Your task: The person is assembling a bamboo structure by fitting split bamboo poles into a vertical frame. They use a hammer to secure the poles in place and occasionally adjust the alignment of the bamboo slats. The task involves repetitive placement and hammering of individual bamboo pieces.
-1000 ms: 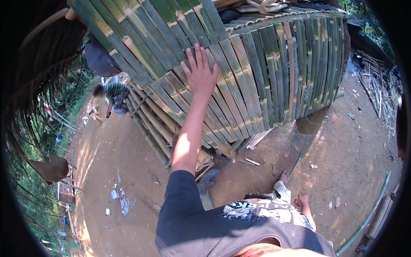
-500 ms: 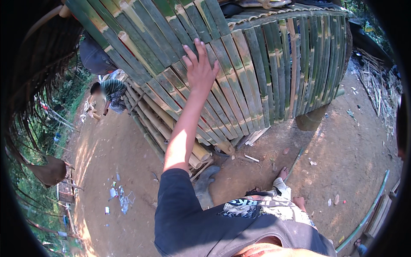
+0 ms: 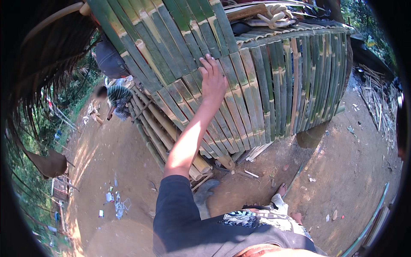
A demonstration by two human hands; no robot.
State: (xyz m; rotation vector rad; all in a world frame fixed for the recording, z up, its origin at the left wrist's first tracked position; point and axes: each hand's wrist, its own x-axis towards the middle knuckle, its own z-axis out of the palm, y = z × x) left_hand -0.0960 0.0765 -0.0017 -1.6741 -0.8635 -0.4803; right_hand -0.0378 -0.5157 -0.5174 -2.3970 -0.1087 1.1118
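My left hand [image 3: 213, 83] lies on a wall of split green bamboo slats [image 3: 246, 92]. Its fingers are stretched out and slightly bent. Their tips touch the seam where an upper bamboo panel [image 3: 167, 38] overlaps the lower slats. Nothing shows in its grip, though the palm side is hidden. No part of my right hand is visible.
Long bamboo poles [image 3: 153, 124] are stacked beside the wall's lower left. A person in a striped shirt [image 3: 116, 95] crouches beyond them. Coiled rope [image 3: 277, 16] lies on top. Litter [image 3: 121, 206] dots the dirt floor, and a thin green pole [image 3: 368, 225] lies at right.
My left hand has slid a little right and down relative to the view, its fingers drawn closer together and more bent. The whole view has shifted, showing more of the top.
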